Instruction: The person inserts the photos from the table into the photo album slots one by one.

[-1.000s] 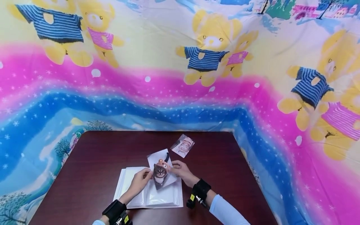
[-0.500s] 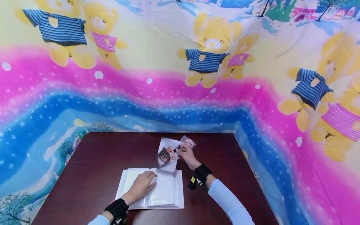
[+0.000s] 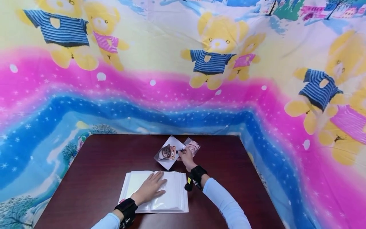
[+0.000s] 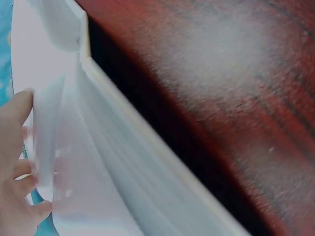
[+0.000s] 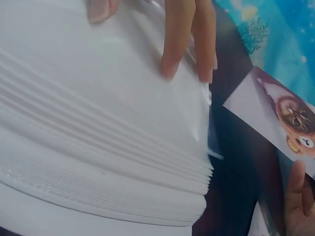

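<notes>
A photo album (image 3: 171,200) lies open on the table, its white sleeve pages facing up. My left hand (image 3: 150,188) rests on the pages with its fingers spread, near the middle fold; in the right wrist view its fingers (image 5: 178,44) touch a clear sleeve. Beyond the album is a photo (image 3: 169,152) of a cat with a teddy-bear figure. My right hand (image 3: 187,159) pinches this photo by its right corner, thumb (image 5: 297,179) at the edge in the right wrist view. A second, pinkish photo (image 3: 193,146) lies just behind that hand and is partly hidden.
The dark brown table (image 3: 114,152) has its far edge close behind the photos. A printed cloth (image 3: 160,105) with teddy bears hangs around its back and sides. Thick stacked page edges (image 5: 108,182) rise along the album's side.
My right hand has carried the cat photo from over the album to beyond it, turning it. My left hand has let go of the photo and come to lie on the pages.
</notes>
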Demonstrator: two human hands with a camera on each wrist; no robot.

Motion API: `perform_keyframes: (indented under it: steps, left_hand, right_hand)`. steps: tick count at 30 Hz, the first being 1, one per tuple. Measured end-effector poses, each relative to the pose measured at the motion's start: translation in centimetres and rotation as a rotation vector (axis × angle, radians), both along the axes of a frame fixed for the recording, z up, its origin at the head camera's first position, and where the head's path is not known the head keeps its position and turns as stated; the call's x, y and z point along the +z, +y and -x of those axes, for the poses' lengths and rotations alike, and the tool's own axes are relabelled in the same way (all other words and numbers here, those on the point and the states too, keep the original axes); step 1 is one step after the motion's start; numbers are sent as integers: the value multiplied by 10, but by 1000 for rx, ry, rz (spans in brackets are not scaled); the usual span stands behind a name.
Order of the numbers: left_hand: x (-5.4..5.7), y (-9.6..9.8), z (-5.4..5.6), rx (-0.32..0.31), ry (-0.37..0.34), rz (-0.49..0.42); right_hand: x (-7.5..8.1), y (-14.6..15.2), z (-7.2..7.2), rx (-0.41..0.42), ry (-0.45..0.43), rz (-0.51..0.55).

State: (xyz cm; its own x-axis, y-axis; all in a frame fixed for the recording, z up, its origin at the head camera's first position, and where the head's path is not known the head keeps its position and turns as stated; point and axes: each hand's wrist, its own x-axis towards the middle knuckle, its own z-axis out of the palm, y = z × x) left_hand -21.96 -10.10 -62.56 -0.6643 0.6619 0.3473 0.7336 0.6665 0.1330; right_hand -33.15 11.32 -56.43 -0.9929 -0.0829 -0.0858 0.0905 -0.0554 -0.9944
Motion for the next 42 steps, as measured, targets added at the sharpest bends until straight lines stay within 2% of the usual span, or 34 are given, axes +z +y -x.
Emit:
perform_keyframes:
  steps: [5,8,12,15,18,24,27,30,32,35,37,40,42]
  left_hand:
    - [0,1,-2,25,1,-14]
    - [-2,1,-2,27,11,-34]
    - [-3,-1,-2,23,31,-59]
    - [-2,-1,-3,28,15,-70]
    - [1,-2,-4,32,-31,-83]
    - [-1,-1,-6,42,-112,-83]
    - [-6,-1,-6,55,-136,-74]
    - [-7,-1,-7,48,-133,-94]
    - [-9,-1,-7,37,-102,-105]
    - [-8,0,-9,20,-57,-116]
    - [-8,1,-15,13,-28,-101]
    - [-4,1,-28,-20,-5,-91]
    - [-3,0,-38,-50,12,-87]
  right_hand:
    - [0,-1,-5,-24,23,-20]
    - [-10,2,-3,13,6,-41]
    - [-29,9,7,62,0,-68]
    - [-40,13,13,59,80,-130]
    - [-44,14,17,51,184,-217]
    - [-39,16,17,102,261,-360]
    - [-36,18,17,158,306,-455]
    - [-37,18,19,221,361,-531]
    - [-37,16,20,263,389,-564]
    - [-33,14,19,326,385,-550]
    - [-23,13,15,386,362,-494]
    - [-5,14,7,485,322,-416]
    - [4,15,4,532,301,-400]
